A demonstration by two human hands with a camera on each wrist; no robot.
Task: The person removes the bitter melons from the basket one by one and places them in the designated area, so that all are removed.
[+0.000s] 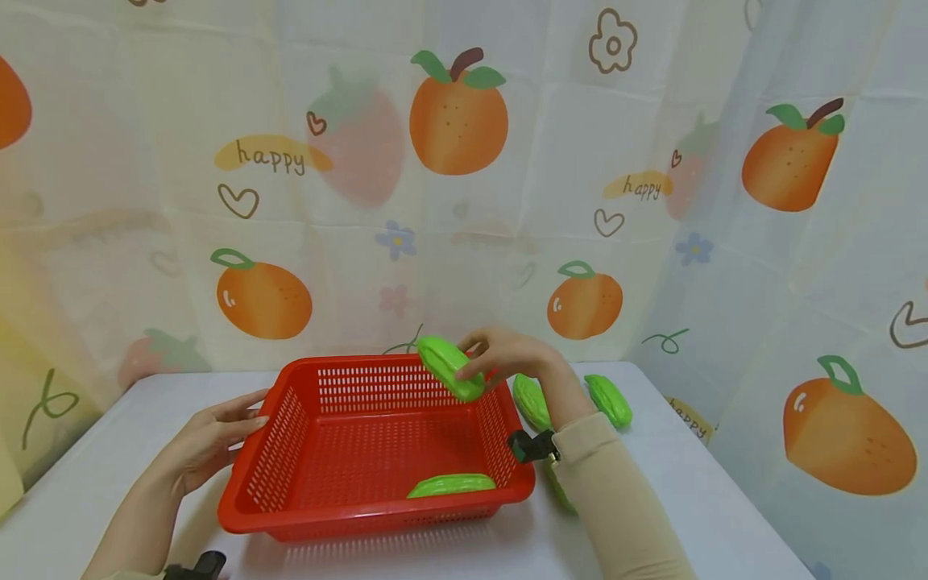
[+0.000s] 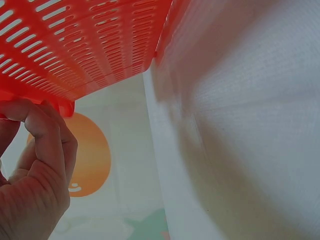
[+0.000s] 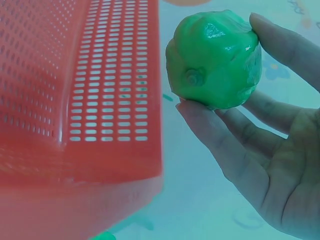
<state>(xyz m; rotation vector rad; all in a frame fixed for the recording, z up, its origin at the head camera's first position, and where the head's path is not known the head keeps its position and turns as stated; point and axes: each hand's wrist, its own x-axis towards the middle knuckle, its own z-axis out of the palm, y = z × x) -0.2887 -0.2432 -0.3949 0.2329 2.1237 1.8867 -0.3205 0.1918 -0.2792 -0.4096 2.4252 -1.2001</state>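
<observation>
basket (image 1: 377,451): slotted red plastic, semi-gloss | gourd (image 3: 215,60): glossy green plastic | table (image 1: 689,491): matt white

A red slotted basket (image 1: 377,451) on a white table (image 1: 689,491); the gourds are bright glossy green — one (image 1: 451,367) held, one (image 1: 451,485) inside; the pale curtain (image 1: 464,177) is printed with oranges, faded strawberries, flowers, hearts — and "happy"
</observation>
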